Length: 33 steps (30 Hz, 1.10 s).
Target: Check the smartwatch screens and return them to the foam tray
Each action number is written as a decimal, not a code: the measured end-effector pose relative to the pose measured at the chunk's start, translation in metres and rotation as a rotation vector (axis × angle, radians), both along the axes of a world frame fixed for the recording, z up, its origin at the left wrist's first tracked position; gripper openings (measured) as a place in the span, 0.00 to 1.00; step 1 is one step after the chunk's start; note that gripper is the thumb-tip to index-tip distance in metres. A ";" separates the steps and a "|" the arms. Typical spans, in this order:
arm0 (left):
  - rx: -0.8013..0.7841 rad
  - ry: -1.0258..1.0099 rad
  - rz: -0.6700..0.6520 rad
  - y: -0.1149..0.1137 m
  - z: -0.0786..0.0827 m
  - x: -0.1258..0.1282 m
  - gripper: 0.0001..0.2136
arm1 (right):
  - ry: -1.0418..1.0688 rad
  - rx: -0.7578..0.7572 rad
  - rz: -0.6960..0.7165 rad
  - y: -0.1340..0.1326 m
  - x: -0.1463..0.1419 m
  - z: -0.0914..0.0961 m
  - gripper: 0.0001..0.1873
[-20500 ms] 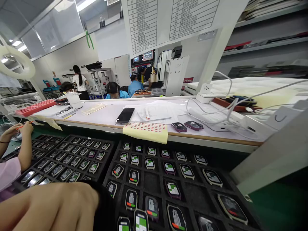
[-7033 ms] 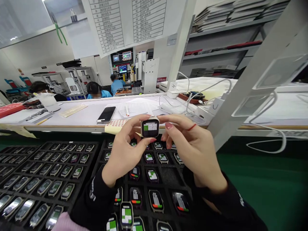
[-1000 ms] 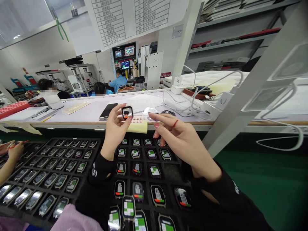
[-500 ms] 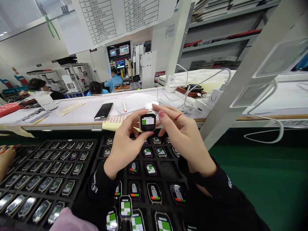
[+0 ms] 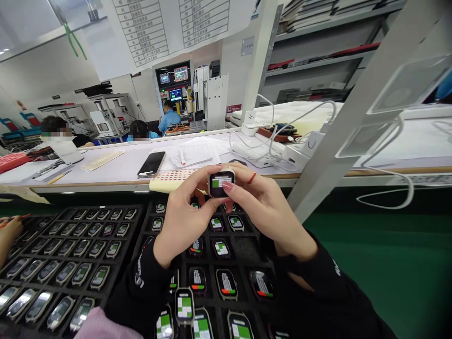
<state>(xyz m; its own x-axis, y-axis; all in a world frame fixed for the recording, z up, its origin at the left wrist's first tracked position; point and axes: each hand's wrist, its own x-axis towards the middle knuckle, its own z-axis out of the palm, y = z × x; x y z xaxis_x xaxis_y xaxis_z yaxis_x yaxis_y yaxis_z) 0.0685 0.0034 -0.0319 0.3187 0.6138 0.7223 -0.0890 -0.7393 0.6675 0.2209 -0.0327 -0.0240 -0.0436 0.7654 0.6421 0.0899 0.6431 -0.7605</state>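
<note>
A smartwatch without a strap is held up above the near tray, its lit screen showing a table with a green block. My left hand grips its left side between thumb and fingers. My right hand is closed around the right side, with the thumb on the screen and the fingers behind the case. Beneath both hands lies a black foam tray of similar watches, several with lit green and white or red and green screens. One more watch lies on top of others in that tray.
A second black tray of watches stands at left, with another person's hand beyond it. On the bench ledge are a phone, papers, a marker and white cables. A slanted white post rises at right.
My right thumb has moved down and left onto the watch screen, and its fingers have closed behind the case. The watch has shifted slightly right, its screen still lit.
</note>
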 end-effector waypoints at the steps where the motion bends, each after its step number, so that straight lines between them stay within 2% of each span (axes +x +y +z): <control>1: -0.007 0.001 0.006 0.000 0.000 0.000 0.24 | -0.002 -0.010 0.007 0.000 0.000 0.000 0.10; 8: -0.007 -0.010 0.003 0.000 -0.001 -0.002 0.26 | -0.085 -0.005 0.067 -0.004 0.006 0.002 0.16; 13: -0.005 0.002 0.016 -0.002 0.001 -0.002 0.23 | -0.062 -0.003 0.095 -0.005 0.009 0.003 0.13; 18: 0.006 0.017 0.039 -0.002 0.001 -0.002 0.24 | -0.036 -0.037 0.074 -0.006 0.007 0.007 0.12; 23: 0.019 0.020 0.037 -0.002 0.001 -0.001 0.23 | -0.098 -0.013 -0.034 -0.007 0.010 0.008 0.15; 26: 0.015 0.023 0.057 -0.001 0.002 -0.002 0.23 | 0.001 -0.031 -0.238 -0.006 0.015 0.007 0.13; 29: 0.008 0.030 0.068 -0.001 0.001 -0.003 0.23 | 0.165 0.035 -0.416 -0.006 0.019 0.006 0.11; 33: -0.008 0.048 0.075 -0.001 0.002 -0.004 0.24 | 0.193 0.083 -0.409 -0.013 0.016 0.009 0.13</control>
<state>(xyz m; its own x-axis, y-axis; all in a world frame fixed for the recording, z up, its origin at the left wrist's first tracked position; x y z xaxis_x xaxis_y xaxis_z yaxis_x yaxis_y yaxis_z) 0.0644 0.0025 -0.0303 0.3062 0.6426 0.7024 -0.0011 -0.7375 0.6753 0.2365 -0.0456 -0.0147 0.3776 0.6404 0.6688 0.2108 0.6439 -0.7355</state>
